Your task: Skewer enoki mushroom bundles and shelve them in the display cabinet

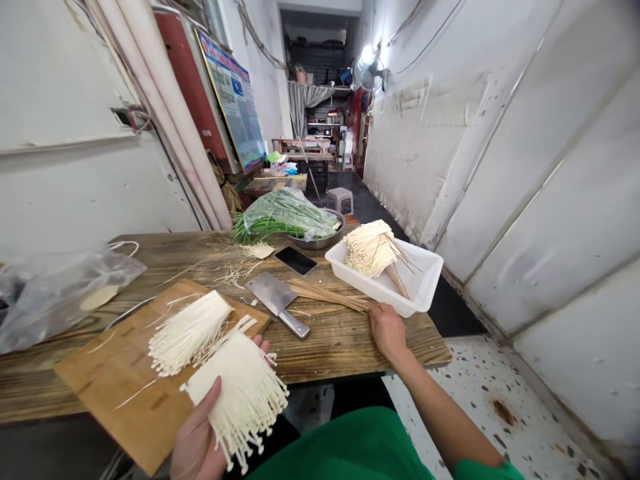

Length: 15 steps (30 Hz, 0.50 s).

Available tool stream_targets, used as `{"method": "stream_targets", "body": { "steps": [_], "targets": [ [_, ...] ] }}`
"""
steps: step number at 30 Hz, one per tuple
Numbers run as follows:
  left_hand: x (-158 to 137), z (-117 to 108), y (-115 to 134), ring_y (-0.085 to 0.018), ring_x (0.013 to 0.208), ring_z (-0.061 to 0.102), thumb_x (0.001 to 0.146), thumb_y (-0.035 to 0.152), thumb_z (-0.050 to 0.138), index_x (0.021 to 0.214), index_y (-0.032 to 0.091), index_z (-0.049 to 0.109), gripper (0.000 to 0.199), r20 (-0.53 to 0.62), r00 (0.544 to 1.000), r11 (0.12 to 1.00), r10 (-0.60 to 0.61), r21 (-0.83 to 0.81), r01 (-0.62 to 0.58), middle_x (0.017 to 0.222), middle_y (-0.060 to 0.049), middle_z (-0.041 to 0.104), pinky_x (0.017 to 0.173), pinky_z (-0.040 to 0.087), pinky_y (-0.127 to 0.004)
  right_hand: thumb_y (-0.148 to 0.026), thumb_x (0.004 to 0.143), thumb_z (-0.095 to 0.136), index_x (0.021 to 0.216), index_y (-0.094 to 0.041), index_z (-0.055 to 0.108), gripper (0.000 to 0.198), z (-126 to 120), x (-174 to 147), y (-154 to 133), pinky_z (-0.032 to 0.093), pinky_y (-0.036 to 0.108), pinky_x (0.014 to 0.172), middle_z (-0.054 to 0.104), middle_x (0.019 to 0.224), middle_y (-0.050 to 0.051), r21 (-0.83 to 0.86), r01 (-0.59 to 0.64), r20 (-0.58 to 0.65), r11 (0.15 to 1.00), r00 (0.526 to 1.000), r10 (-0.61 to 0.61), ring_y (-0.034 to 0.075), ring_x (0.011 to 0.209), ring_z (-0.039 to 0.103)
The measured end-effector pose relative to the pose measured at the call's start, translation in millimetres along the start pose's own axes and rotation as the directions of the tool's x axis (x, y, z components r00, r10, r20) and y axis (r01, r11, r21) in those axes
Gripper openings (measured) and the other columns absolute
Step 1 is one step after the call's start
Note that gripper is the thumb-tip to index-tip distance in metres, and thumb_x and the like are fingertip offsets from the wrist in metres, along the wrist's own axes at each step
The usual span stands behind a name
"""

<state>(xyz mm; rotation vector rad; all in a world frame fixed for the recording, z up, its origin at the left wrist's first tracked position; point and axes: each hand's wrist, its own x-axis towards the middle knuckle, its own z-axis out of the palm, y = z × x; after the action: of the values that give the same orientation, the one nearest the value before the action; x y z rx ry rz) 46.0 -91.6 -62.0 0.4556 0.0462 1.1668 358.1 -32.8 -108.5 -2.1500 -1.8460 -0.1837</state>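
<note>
In my left hand (197,437) lies a flat bunch of enoki mushrooms (240,387), thumb on top and fingertips showing at its far side, the caps hanging toward me. Another enoki bunch (193,327) rests on the wooden cutting board (130,400) just beyond it. My right hand (387,330) has its fingers closed at the near ends of a pile of thin bamboo skewers (327,295) on the table. Whether it grips one or several skewers is hidden. Right by that hand stands a white plastic tray (425,287) holding skewered enoki bunches (370,248).
A cleaver (275,297) lies between board and skewers, with a phone (296,261) behind it. Bagged green vegetables (285,213) sit on a metal bowl (333,237) at the back. A plastic bag (65,287) is at the left. The wooden table's front edge (345,373) runs near me.
</note>
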Motion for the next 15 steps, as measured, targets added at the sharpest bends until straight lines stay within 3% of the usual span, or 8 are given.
{"method": "stream_targets", "body": {
  "steps": [6, 11, 15],
  "targets": [
    [3.4, 11.7, -1.3, -0.020, 0.129, 0.024, 0.091, 0.033, 0.008, 0.138, 0.031, 0.018, 0.048, 0.017, 1.000, 1.000, 0.008, -0.016, -0.008, 0.138, 0.000, 0.036, 0.110, 0.012, -0.040, -0.018, 0.090, 0.040, 0.085, -0.017, 0.062, 0.023, 8.3, 1.9, 5.5, 0.035, 0.024, 0.069, 0.060, 0.086, 0.006, 0.053, -0.064, -0.018, 0.997, 0.998, 0.065, 0.018, 0.086, 0.053],
    [7.3, 9.8, -1.8, -0.020, 0.130, 0.025, 0.089, 0.036, 0.008, 0.138, 0.034, 0.010, 0.048, 0.019, 0.999, 0.999, -0.035, 0.001, 0.035, 0.137, 0.004, 0.036, 0.111, 0.013, -0.041, -0.017, 0.090, 0.040, 0.086, -0.017, 0.062, 0.023, 10.9, -0.2, 9.0, 0.036, 0.024, 0.072, 0.060, 0.087, 0.007, 0.108, -0.064, -0.013, 0.992, 0.998, 0.066, 0.017, 0.088, 0.053],
    [12.0, -4.5, 2.3, -0.019, 0.130, 0.028, 0.086, 0.046, 0.006, 0.134, 0.049, 0.004, 0.048, 0.079, 0.972, 0.975, -0.221, 0.030, 0.219, 0.133, 0.019, 0.039, 0.110, 0.026, -0.043, -0.017, 0.090, 0.040, 0.087, -0.017, 0.063, 0.023, 12.2, -1.7, 10.8, 0.037, 0.023, 0.073, 0.059, 0.087, 0.006, 0.166, -0.061, -0.034, 0.984, 0.997, 0.067, 0.017, 0.086, 0.053]
  ]
}}
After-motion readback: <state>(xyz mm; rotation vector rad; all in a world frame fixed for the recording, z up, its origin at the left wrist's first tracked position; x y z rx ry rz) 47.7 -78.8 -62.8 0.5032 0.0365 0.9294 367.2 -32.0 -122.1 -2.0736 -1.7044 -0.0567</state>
